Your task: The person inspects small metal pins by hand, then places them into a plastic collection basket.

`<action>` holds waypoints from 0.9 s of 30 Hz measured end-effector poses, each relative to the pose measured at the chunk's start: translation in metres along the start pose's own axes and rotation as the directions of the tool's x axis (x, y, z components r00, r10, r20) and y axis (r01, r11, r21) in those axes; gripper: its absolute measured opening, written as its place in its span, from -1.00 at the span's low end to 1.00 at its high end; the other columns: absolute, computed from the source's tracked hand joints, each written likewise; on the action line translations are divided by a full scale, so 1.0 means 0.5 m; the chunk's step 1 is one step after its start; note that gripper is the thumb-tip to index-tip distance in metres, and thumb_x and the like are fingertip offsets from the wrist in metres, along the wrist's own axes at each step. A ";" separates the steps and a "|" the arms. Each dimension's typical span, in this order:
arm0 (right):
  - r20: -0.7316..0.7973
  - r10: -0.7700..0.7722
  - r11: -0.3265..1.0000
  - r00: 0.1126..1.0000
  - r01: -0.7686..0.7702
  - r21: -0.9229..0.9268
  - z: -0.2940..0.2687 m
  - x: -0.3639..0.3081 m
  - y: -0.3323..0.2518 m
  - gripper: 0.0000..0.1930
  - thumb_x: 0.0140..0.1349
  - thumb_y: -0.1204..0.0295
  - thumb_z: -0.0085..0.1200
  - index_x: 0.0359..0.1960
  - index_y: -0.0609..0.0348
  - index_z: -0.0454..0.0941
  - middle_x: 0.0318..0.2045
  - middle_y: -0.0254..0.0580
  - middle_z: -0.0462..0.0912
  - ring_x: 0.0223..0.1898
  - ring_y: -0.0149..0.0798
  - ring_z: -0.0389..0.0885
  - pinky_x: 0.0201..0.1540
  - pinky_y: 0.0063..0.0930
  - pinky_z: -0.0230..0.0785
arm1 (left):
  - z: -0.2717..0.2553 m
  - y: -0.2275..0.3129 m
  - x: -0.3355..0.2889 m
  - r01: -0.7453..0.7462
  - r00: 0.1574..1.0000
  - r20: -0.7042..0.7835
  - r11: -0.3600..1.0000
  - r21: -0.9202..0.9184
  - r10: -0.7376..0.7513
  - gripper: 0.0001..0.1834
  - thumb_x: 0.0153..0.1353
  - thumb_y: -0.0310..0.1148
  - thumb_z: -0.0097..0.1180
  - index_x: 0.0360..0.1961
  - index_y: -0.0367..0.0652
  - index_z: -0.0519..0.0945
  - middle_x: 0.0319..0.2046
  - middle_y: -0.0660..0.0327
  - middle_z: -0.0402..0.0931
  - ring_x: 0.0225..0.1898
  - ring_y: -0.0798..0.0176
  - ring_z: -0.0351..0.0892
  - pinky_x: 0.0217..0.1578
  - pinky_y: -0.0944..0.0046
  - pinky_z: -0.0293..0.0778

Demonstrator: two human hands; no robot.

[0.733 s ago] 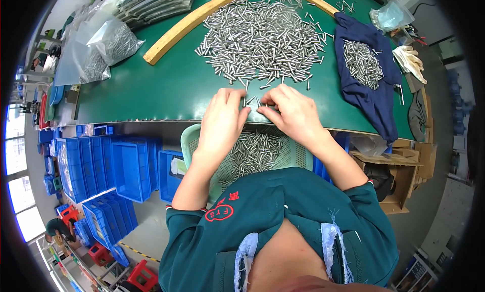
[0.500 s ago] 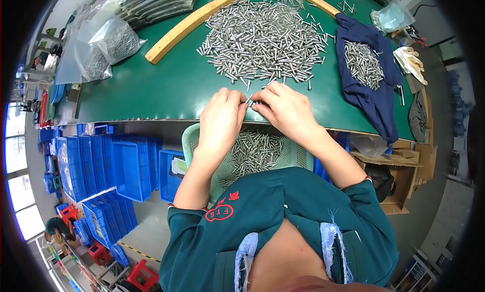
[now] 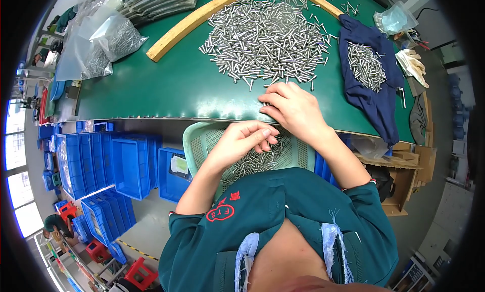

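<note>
Over the green mesh basket (image 3: 189,140), my left hand (image 3: 246,142) hangs with curled fingers, palm turned partly inward. Whether anything is inside those fingers is hidden. Small headed metal pins (image 3: 252,163) lie in the basket below it. My right hand (image 3: 295,110) rests at the table's near edge, its fingers bent together around a few metal pins (image 3: 265,104) that show at the fingertips. Just beyond, a wide heap of the same silver pins (image 3: 268,39) is spread on the green table (image 3: 166,92).
A curved wooden strip (image 3: 197,23) borders the heap. On the right are a navy cloth (image 3: 353,92) bearing more pins and a white glove (image 3: 411,67). Plastic bags of pins (image 3: 118,39) sit at left. Blue crates (image 3: 132,168) stand below the table, and cardboard boxes (image 3: 399,186) at right.
My left hand has left the table edge and moved down and toward me, over the basket. My right hand stays at the edge, shifted slightly right.
</note>
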State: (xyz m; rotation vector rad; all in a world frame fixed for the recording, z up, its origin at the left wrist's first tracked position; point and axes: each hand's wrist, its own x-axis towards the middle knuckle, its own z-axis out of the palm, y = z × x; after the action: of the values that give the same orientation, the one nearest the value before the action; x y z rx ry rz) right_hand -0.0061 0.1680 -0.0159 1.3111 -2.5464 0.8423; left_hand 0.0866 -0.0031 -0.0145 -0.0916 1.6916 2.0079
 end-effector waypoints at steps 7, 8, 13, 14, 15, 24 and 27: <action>0.032 0.031 0.999 0.999 -0.032 0.039 -0.032 -0.052 -0.024 -0.79 0.01 0.30 0.24 -0.31 0.03 0.60 -0.31 -0.40 0.52 -0.29 -0.28 0.52 -0.29 -0.38 0.44 | 0.004 -0.045 0.028 0.217 0.975 0.166 0.779 -0.589 -0.145 -0.59 0.39 -0.23 -0.10 0.04 -0.39 0.43 -0.06 -0.06 0.53 -0.05 0.10 0.60 -0.04 0.19 0.56; 0.049 0.036 0.997 0.998 -0.040 0.071 -0.034 -0.059 -0.030 -0.78 0.02 0.29 0.24 -0.29 0.03 0.60 -0.31 -0.39 0.52 -0.29 -0.27 0.52 -0.29 -0.38 0.44 | 0.002 -0.053 0.032 0.213 0.975 0.177 0.775 -0.595 -0.133 -0.62 0.38 -0.24 -0.08 0.02 -0.37 0.44 -0.10 -0.06 0.55 -0.07 0.08 0.61 -0.05 0.16 0.58; 0.160 0.092 0.977 0.983 -0.120 0.178 -0.053 -0.070 -0.049 -0.71 0.06 0.29 0.22 -0.18 0.07 0.58 -0.28 -0.31 0.51 -0.26 -0.22 0.56 -0.25 -0.35 0.46 | 0.010 -0.057 0.033 0.226 0.973 0.159 0.817 -0.530 -0.166 -0.65 0.36 -0.23 -0.02 -0.03 -0.33 0.47 -0.18 0.05 0.60 -0.19 0.18 0.66 -0.15 0.24 0.62; 0.161 0.091 0.976 0.983 -0.120 0.179 -0.055 -0.070 -0.049 -0.71 0.06 0.29 0.22 -0.18 0.07 0.58 -0.28 -0.31 0.51 -0.26 -0.22 0.56 -0.25 -0.35 0.46 | 0.013 -0.063 0.032 0.188 0.982 0.090 0.875 -0.445 -0.165 -0.65 0.35 -0.23 -0.02 -0.05 -0.33 0.48 -0.19 0.07 0.60 -0.21 0.22 0.66 -0.18 0.27 0.62; 0.199 0.121 0.955 0.973 -0.168 0.244 -0.058 -0.071 -0.049 -0.71 0.08 0.31 0.21 -0.14 0.08 0.57 -0.28 -0.29 0.51 -0.27 -0.23 0.58 -0.25 -0.36 0.46 | 0.018 -0.066 0.032 0.155 0.987 0.023 0.922 -0.354 -0.157 -0.66 0.35 -0.23 -0.01 -0.07 -0.32 0.50 -0.20 0.09 0.60 -0.23 0.25 0.67 -0.20 0.29 0.63; 0.350 0.244 0.691 0.904 -0.416 0.592 -0.065 -0.064 -0.023 -0.78 0.22 0.47 0.13 -0.10 0.19 0.59 -0.32 -0.32 0.49 -0.34 -0.49 0.48 -0.28 -0.61 0.36 | 0.028 0.005 0.014 0.042 0.995 -0.095 0.998 0.049 -0.037 -0.68 0.33 -0.27 0.05 -0.09 -0.34 0.56 -0.30 0.16 0.64 -0.30 0.38 0.65 -0.31 0.48 0.55; 0.349 0.245 0.638 0.904 -0.422 0.644 -0.059 -0.063 -0.018 -0.79 0.24 0.46 0.11 -0.10 0.21 0.60 -0.32 -0.32 0.49 -0.33 -0.50 0.47 -0.27 -0.61 0.35 | 0.022 0.013 0.016 0.035 0.994 -0.103 0.998 0.057 -0.030 -0.68 0.32 -0.28 0.06 -0.10 -0.35 0.57 -0.30 0.16 0.64 -0.30 0.38 0.66 -0.30 0.47 0.55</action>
State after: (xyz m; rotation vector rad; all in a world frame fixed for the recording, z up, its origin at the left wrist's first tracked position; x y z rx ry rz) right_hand 0.0167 0.2021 0.0006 1.1174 -2.8048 2.0379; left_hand 0.0799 0.0091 -0.0093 -0.2036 1.7989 1.9584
